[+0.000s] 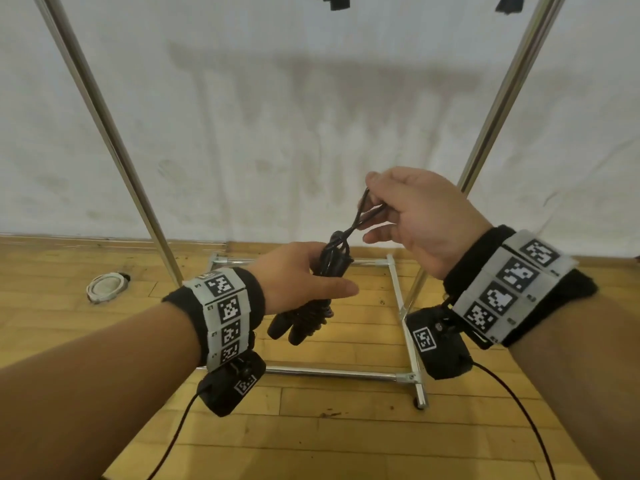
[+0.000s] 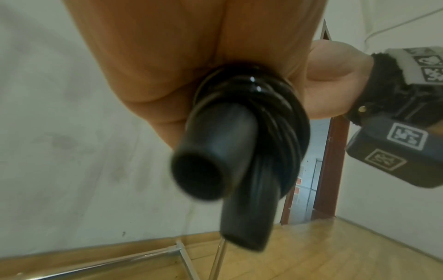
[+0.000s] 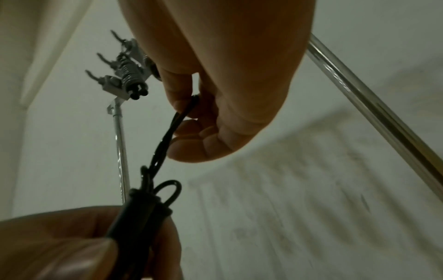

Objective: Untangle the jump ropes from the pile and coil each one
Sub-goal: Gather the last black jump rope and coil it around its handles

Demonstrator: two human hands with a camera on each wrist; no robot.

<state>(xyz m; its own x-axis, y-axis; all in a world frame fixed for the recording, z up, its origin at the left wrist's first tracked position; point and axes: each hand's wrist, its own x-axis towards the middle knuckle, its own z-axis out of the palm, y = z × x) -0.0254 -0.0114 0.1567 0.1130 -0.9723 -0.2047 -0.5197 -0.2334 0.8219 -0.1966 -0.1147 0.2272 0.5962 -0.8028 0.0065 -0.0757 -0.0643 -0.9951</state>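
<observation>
My left hand (image 1: 304, 275) grips a black jump rope (image 1: 322, 289) whose cord is wound round its two handles (image 1: 287, 329). The handle ends (image 2: 215, 161) stick out below the fist. A short loop of cord (image 1: 363, 213) rises from the top of the bundle. My right hand (image 1: 408, 209), up and to the right, pinches that loop (image 3: 182, 113) between thumb and fingers. A second small loop (image 3: 171, 191) shows at the top of the wound bundle (image 3: 141, 214). Both hands are in mid-air above the wooden floor.
A metal rack stands ahead, with two slanted poles (image 1: 104, 133) and a base frame (image 1: 398, 299) on the floor. High on the rack are hooks holding another wound rope (image 3: 129, 75). A coiled white rope (image 1: 104, 287) lies on the floor at left. The wall is close behind.
</observation>
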